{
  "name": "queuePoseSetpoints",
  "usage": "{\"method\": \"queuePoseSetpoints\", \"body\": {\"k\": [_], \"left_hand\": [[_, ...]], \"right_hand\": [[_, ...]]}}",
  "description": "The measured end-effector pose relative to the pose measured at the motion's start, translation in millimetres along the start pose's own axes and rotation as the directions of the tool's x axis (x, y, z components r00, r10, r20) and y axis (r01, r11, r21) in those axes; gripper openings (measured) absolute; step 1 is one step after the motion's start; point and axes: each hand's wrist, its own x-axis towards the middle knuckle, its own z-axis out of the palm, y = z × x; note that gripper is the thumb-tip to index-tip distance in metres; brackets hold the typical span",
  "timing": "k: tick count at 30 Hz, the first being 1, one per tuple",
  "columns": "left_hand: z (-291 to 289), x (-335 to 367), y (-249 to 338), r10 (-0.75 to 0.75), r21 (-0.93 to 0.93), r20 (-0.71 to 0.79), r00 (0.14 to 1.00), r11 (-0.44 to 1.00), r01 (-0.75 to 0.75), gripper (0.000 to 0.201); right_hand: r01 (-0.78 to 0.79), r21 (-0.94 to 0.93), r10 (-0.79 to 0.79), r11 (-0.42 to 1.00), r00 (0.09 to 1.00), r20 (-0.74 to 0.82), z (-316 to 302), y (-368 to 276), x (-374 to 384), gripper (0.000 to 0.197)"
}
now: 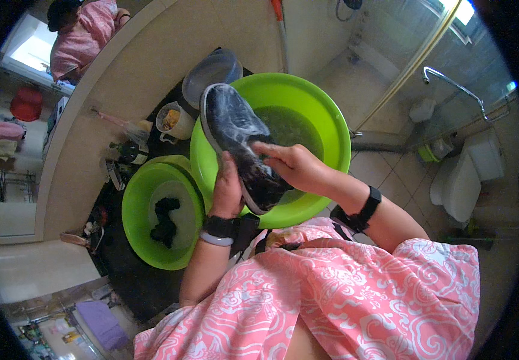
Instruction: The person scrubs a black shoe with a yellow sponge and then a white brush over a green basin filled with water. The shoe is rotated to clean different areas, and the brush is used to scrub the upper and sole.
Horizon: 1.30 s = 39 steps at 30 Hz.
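Note:
A dark sneaker (234, 123) smeared with whitish suds is held tilted over the rim of a large lime-green basin (331, 129), its toe pointing away from me. My left hand (229, 189) grips the sneaker along its left side, thumb up against the upper. From the right, my right hand (298, 167) reaches onto the shoe's tongue and collar, its fingers bent around that part and partly hidden. Cloudy water (289, 123) stands in the basin beneath. Both wrists wear black bands, and a pale bangle (216, 239) circles the left one.
A smaller green basin (133, 231) at left holds water and a dark cloth-like item (164, 222). Behind it on the black counter (145, 294) are a dark bottle (132, 152), a white mug (174, 122) and a translucent tub (214, 77). A toilet (460, 186) and glass shower panel stand right.

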Motion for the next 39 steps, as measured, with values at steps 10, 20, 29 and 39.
{"method": "queuePoseSetpoints", "body": {"k": [10,20,29,39], "left_hand": [[15,1,-17,0.288,0.355,-0.063,0.956,0.901,-0.249,0.059],[10,-2,-3,0.038,0.238,0.018,0.999,0.970,-0.041,0.061],[2,-3,-4,0.164,0.400,0.043,0.986,0.901,-0.168,0.063],[11,-11,3,0.130,0.492,-0.044,0.990,0.866,-0.092,0.061]], "right_hand": [[-0.397,-0.124,0.374,0.909,0.911,-0.171,18,16,30,0.020],[-0.148,0.112,0.165,0.983,0.972,-0.166,17,5,28,0.020],[-0.187,-0.036,0.184,0.982,0.980,-0.070,13,9,40,0.022],[-0.214,-0.321,0.182,0.923,0.975,-0.128,15,4,32,0.022]]}}
